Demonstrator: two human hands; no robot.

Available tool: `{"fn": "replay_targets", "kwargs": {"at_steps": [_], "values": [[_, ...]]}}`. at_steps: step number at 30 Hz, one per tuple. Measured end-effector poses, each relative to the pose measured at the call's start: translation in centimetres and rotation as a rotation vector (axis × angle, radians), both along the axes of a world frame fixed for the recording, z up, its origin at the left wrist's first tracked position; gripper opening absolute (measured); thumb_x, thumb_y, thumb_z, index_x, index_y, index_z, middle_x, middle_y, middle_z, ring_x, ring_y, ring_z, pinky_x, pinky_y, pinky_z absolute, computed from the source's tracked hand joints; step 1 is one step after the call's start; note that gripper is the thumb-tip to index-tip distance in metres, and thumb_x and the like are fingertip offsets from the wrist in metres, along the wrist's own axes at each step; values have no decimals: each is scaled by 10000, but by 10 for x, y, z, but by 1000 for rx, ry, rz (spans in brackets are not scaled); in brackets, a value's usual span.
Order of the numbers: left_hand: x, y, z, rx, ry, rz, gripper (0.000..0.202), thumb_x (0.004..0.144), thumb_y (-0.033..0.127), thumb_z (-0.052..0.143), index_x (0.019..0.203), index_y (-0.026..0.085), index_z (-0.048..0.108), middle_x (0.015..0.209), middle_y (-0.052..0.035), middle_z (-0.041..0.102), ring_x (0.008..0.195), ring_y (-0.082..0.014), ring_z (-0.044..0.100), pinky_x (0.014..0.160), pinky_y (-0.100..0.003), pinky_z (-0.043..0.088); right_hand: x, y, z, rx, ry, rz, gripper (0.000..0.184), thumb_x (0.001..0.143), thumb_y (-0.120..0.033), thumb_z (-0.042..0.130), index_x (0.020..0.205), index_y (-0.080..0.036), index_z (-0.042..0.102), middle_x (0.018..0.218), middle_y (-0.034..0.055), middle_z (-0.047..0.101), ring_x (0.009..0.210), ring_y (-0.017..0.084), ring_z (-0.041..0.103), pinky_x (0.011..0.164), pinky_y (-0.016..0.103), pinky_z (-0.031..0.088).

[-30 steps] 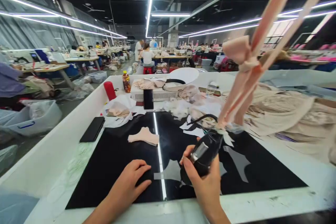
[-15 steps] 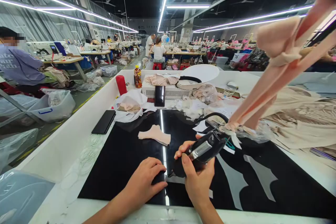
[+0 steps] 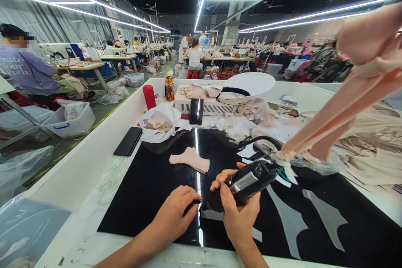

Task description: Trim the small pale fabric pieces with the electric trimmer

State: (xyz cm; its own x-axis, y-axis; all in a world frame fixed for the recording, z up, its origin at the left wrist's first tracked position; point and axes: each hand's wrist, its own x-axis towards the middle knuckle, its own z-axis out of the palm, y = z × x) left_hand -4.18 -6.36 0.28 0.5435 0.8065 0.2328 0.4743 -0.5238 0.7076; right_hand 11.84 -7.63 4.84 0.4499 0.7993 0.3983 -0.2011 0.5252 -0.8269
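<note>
My right hand [image 3: 240, 213] is wrapped round a black electric hand tool [image 3: 248, 181] with a silver plate on its side. The tool's rounded front end points down and left, close over a translucent strip [image 3: 212, 214] on the black board [image 3: 150, 201]. Pink cloth strips [image 3: 326, 117] tied to its rear run up to the right. Just left of the tool, my left hand [image 3: 176, 213] is low over the board, thumb and forefinger tips brought together. Whatever lies between them is too small to make out. Beyond both hands rests a pale pink fabric piece [image 3: 190, 160].
Translucent curved templates [image 3: 287, 217] lie on the right. A black phone [image 3: 128, 141], a white plastic bag [image 3: 160, 123], a red cylinder [image 3: 149, 96] and a drink bottle [image 3: 169, 87] stand toward the left and back. Beige fabric piles [image 3: 373, 142] fill the right side. Other people sit at sewing tables.
My left thumb has moved up to the forefinger, closing the gap between them. The right hand keeps its hold on the tool. The whole view has shifted slightly.
</note>
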Motion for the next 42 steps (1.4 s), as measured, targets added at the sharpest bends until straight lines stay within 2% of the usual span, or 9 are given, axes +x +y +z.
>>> {"fn": "replay_targets", "kwargs": {"at_steps": [12, 24, 28, 31, 34, 38, 40, 42], "values": [[0, 1, -1, 20, 11, -10, 263, 960, 70, 544, 1136, 232, 654, 1124, -27, 678, 1059, -193, 624, 977, -346, 503, 2, -12, 2, 39, 35, 63, 436, 913, -182, 716, 1273, -306, 503, 877, -16, 625, 686, 145, 643, 609, 308, 563], [-1, 0, -1, 69, 36, -33, 280, 959, 60, 545, 1124, 233, 691, 1116, -45, 665, 1041, -206, 629, 944, -363, 520, -1, -13, 2, 3, -9, 39, 440, 918, -195, 707, 1283, -300, 485, 881, -17, 619, 688, 142, 641, 622, 304, 570], [-2, -4, 0, 180, 93, -108, 324, 953, 34, 522, 1113, 243, 712, 1140, -56, 656, 1060, -218, 618, 950, -376, 528, 12, -16, 9, 5, -11, -10, 443, 906, -214, 724, 1278, -310, 504, 874, -20, 624, 676, 143, 637, 623, 314, 565], [-2, -8, 2, 259, 129, -181, 352, 928, -5, 503, 1081, 233, 712, 1138, -59, 665, 1091, -229, 610, 1013, -410, 519, 29, -18, 14, 17, -22, -69, 436, 887, -232, 744, 1255, -320, 526, 866, -24, 631, 668, 148, 633, 620, 325, 560], [-3, -9, 6, 271, 136, -239, 332, 920, -5, 517, 1047, 234, 709, 1116, -48, 677, 1078, -216, 622, 1046, -408, 512, 44, -19, 16, 6, -27, -117, 410, 886, -235, 744, 1231, -318, 539, 870, -24, 630, 685, 150, 632, 645, 336, 557], [1, 6, 16, 256, 138, -293, 253, 973, 66, 533, 1097, 228, 682, 1100, -43, 693, 1062, -201, 639, 1043, -383, 508, 54, -19, 13, -4, -24, -151, 406, 896, -219, 741, 1238, -314, 545, 876, -26, 625, 703, 145, 629, 654, 325, 543], [7, 18, 22, 239, 141, -342, 254, 961, 86, 588, 1169, 221, 642, 1156, -44, 701, 1127, -214, 629, 1073, -395, 488, 54, -17, 12, 1, -22, -155, 419, 898, -213, 740, 1252, -320, 542, 887, -27, 628, 706, 142, 629, 657, 322, 542], [15, 30, 28, 198, 139, -418, 346, 919, 98, 673, 1233, 223, 600, 1256, -49, 684, 1227, -231, 597, 1114, -410, 458, 53, -16, 12, 8, -27, -157, 440, 898, -212, 739, 1273, -321, 535, 889, -28, 632, 700, 141, 631, 657, 322, 545]]}}
